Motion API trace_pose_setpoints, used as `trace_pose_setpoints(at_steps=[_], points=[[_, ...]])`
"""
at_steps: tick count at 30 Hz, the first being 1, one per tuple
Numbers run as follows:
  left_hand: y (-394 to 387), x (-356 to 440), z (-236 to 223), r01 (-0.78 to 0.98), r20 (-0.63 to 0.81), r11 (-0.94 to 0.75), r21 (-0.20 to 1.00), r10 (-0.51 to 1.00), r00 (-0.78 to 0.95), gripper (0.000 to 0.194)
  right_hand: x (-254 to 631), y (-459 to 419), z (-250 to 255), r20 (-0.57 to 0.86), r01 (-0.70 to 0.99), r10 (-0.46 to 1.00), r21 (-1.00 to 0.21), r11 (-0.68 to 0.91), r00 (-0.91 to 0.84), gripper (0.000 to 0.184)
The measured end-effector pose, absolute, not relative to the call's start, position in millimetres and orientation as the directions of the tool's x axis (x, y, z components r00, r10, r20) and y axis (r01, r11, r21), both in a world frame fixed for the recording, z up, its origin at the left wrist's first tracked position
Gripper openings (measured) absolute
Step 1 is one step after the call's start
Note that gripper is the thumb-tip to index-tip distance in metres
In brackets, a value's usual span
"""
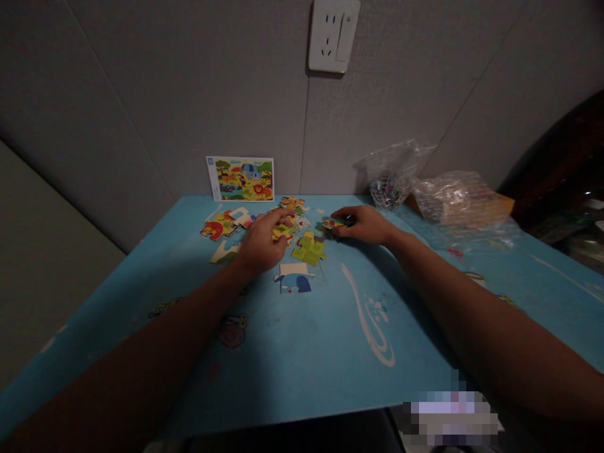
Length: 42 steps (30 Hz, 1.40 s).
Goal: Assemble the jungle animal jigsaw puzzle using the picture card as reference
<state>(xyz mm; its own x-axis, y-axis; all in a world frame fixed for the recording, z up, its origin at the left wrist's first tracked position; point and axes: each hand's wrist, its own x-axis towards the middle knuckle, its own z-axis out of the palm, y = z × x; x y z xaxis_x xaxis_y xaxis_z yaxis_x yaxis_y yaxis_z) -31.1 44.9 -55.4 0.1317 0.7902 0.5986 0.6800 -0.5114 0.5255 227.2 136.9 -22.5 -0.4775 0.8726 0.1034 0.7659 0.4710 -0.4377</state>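
Note:
Colourful jigsaw pieces (309, 248) lie scattered at the far middle of a blue table (302, 352). My left hand (262, 242) rests over them, its fingers curled on a yellow-green piece (282, 231). My right hand (363, 224) lies further right, fingers closed on a small piece (333, 223) at their tips. A blue-and-white piece (293, 279) sits just nearer than my left hand. A red and yellow joined cluster (221, 224) lies to the left.
A picture card (241, 178) showing the jungle scene leans on the grey wall at the back. Crinkled clear plastic bags (425, 189) sit at the back right. A wall socket (333, 34) is above. A dark object stands at the far right.

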Motion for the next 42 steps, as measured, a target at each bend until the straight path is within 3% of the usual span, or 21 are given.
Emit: trace_pose_setpoints(at_steps=[2,5,8,14,20,27,30,32,35,39,42], points=[[45.8,-30.9,-55.8,0.687,0.606,-0.52,0.508,0.782,0.145,0.05,224.6,136.2,-21.8,0.101,0.628,0.908,-0.69,0.359,-0.408,0.047],[46.2,-28.9,-56.8,0.678,0.603,-0.518,0.521,0.786,0.137,0.044,213.0,127.2,-19.0,0.036,0.205,0.894,-0.968,0.142,-0.448,0.032],[44.6,-25.8,-57.0,0.643,0.584,-0.524,0.559,0.799,0.144,0.045,196.1,110.5,-17.9,-0.056,-0.04,0.797,-0.994,-0.1,-0.601,0.024],[42.4,-22.0,-53.4,0.57,0.519,-0.492,0.658,0.845,0.128,0.018,175.9,89.4,-23.4,-0.173,-0.098,0.657,-0.93,-0.354,-0.734,0.014],[44.2,-22.3,-51.3,0.542,0.524,-0.457,0.705,0.851,0.038,0.009,178.6,93.5,-24.1,-0.143,-0.122,0.735,-0.948,-0.294,-0.662,0.016],[40.7,-24.6,-46.3,0.619,0.63,-0.529,0.58,0.773,0.07,0.004,172.7,90.7,-31.8,0.117,-0.094,0.728,-0.993,0.072,-0.676,0.049],[41.6,-25.1,-48.4,0.639,0.618,-0.5,0.584,0.785,0.049,0.021,179.8,99.7,-35.0,0.245,0.14,0.762,-0.905,0.401,-0.599,0.054],[43.9,-26.1,-51.8,0.667,0.598,-0.455,0.59,0.801,0.018,0.034,191.7,113.2,-38.4,0.359,0.424,0.797,-0.7,0.574,-0.487,0.054],[48.3,-28.9,-57.2,0.74,0.568,-0.407,0.536,0.822,0.04,0.028,211.7,135.9,-46.6,0.414,0.735,0.824,-0.402,0.546,-0.386,0.054],[51.8,-31.4,-61.3,0.822,0.467,-0.406,0.4,0.861,0.199,0.016,222.8,149.5,-57.8,0.302,0.823,0.86,-0.283,0.493,-0.411,0.049],[51.3,-30.8,-61.6,0.845,0.424,-0.429,0.319,0.862,0.278,0.019,218.6,147.9,-59.6,0.333,0.832,0.843,-0.227,0.506,-0.422,0.052]])
